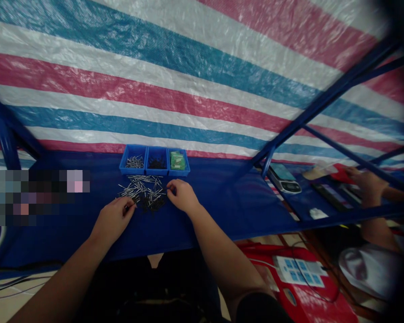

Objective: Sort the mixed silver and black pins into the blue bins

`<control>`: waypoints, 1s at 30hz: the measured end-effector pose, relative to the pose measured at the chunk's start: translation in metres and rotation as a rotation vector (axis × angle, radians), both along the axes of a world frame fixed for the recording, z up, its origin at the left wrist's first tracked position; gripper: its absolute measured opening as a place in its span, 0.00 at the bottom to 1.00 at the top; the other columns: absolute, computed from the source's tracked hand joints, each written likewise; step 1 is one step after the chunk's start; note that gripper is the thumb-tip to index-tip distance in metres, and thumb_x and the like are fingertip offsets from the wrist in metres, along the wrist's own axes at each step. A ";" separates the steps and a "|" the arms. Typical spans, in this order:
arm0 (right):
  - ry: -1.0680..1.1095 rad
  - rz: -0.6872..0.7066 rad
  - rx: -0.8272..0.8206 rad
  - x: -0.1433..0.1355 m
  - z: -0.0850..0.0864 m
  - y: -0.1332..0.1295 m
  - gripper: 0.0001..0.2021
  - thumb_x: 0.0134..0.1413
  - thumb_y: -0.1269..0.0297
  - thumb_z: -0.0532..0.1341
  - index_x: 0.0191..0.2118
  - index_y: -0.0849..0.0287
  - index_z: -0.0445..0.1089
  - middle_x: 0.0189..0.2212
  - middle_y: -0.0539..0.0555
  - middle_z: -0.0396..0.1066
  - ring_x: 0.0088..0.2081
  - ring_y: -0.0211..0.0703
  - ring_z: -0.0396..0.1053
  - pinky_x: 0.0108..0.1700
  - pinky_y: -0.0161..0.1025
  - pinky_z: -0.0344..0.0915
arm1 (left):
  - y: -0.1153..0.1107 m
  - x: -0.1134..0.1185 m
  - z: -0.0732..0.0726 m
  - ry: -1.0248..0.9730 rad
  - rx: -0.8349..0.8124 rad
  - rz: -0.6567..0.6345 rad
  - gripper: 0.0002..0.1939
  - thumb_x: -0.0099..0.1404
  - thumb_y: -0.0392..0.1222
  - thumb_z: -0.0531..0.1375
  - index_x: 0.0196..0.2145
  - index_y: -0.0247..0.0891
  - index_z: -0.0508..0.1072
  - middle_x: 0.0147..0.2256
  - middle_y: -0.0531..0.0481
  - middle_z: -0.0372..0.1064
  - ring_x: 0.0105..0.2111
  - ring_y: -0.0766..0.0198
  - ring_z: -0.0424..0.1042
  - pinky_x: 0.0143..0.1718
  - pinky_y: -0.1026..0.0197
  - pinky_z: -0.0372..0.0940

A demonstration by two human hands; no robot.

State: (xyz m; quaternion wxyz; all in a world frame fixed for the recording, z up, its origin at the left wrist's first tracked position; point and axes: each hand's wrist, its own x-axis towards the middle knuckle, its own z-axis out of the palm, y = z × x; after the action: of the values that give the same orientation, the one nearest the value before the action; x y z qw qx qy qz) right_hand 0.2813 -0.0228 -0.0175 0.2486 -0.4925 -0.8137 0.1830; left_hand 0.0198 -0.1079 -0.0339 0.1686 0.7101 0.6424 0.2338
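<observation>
A loose pile of thin silvery metal pins [143, 185] lies on the blue table, with small black pieces [152, 204] heaped at its near side. At the pile's left edge is my left hand [116, 215], its fingers closed on something small and dark. My right hand [182, 195] rests at the right edge, thumb and forefinger pinched round something too small to make out. Behind the pile stand three joined blue bins: the left bin [132, 171] holds metal pins, the middle bin [156, 172] dark pieces, the right bin [179, 172] green-and-white packets.
Blue metal frame bars [289, 132] rise at the right. Beyond them are a scale [284, 177], a white crumpled item [318, 213] and another person's arm [372, 188]. A striped sheet [175, 98] hangs behind the table. The left side is partly pixelated.
</observation>
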 end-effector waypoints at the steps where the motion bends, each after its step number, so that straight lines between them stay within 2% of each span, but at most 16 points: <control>1: 0.001 -0.005 0.006 0.003 -0.004 -0.005 0.07 0.56 0.69 0.62 0.41 0.57 0.73 0.36 0.53 0.73 0.37 0.41 0.70 0.42 0.37 0.65 | 0.001 -0.001 0.000 0.003 0.005 0.017 0.10 0.70 0.48 0.55 0.38 0.43 0.73 0.37 0.49 0.76 0.36 0.57 0.74 0.39 0.58 0.64; 6: 0.051 -0.017 0.011 0.008 -0.021 -0.011 0.09 0.54 0.70 0.63 0.42 0.58 0.72 0.36 0.53 0.71 0.40 0.44 0.68 0.45 0.38 0.65 | 0.001 -0.006 0.005 0.002 0.031 0.080 0.11 0.69 0.48 0.56 0.39 0.41 0.73 0.34 0.49 0.74 0.32 0.59 0.72 0.37 0.58 0.64; 11: 0.089 -0.019 -0.004 0.009 -0.027 -0.005 0.07 0.54 0.71 0.62 0.40 0.57 0.72 0.34 0.52 0.70 0.39 0.43 0.68 0.45 0.39 0.64 | -0.001 -0.013 0.006 -0.020 0.093 0.167 0.11 0.68 0.49 0.56 0.38 0.41 0.72 0.32 0.49 0.73 0.32 0.59 0.72 0.37 0.58 0.64; 14: 0.101 -0.017 -0.008 0.009 -0.029 -0.004 0.05 0.54 0.71 0.62 0.38 0.57 0.73 0.34 0.52 0.70 0.39 0.43 0.68 0.45 0.39 0.64 | 0.000 -0.016 0.003 0.013 0.086 0.179 0.11 0.68 0.50 0.55 0.38 0.41 0.73 0.34 0.48 0.73 0.34 0.57 0.72 0.38 0.57 0.64; 18: 0.106 -0.011 -0.005 0.011 -0.029 -0.003 0.05 0.54 0.71 0.62 0.37 0.57 0.73 0.34 0.52 0.70 0.39 0.43 0.68 0.45 0.39 0.64 | 0.004 -0.016 -0.003 0.031 0.135 0.156 0.11 0.68 0.48 0.56 0.38 0.41 0.74 0.38 0.46 0.74 0.39 0.54 0.72 0.44 0.54 0.65; 23: 0.093 0.020 0.077 0.003 -0.017 -0.007 0.05 0.57 0.70 0.62 0.39 0.58 0.74 0.36 0.54 0.71 0.41 0.44 0.68 0.48 0.40 0.63 | 0.006 -0.014 -0.009 0.029 0.212 0.054 0.14 0.69 0.48 0.56 0.45 0.41 0.76 0.43 0.44 0.72 0.46 0.53 0.71 0.53 0.52 0.64; 27: -0.012 0.203 0.153 -0.023 0.004 -0.008 0.09 0.62 0.65 0.62 0.46 0.57 0.75 0.43 0.56 0.73 0.46 0.47 0.67 0.53 0.44 0.61 | 0.007 -0.013 -0.012 0.062 0.199 0.047 0.15 0.70 0.49 0.55 0.46 0.43 0.78 0.45 0.45 0.71 0.46 0.53 0.70 0.53 0.53 0.64; 30: -0.155 0.358 0.165 -0.050 0.018 -0.002 0.12 0.61 0.65 0.63 0.49 0.56 0.76 0.44 0.56 0.72 0.48 0.48 0.67 0.53 0.46 0.60 | 0.007 -0.012 -0.012 0.091 0.171 0.047 0.14 0.70 0.48 0.55 0.45 0.44 0.78 0.45 0.45 0.71 0.46 0.53 0.70 0.53 0.54 0.64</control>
State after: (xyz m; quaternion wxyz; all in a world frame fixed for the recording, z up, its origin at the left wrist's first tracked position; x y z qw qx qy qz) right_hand 0.2315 -0.0253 0.0002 0.1884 -0.3304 -0.9172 0.1186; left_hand 0.0075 -0.1006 -0.0456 0.0723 0.7165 0.6437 0.2590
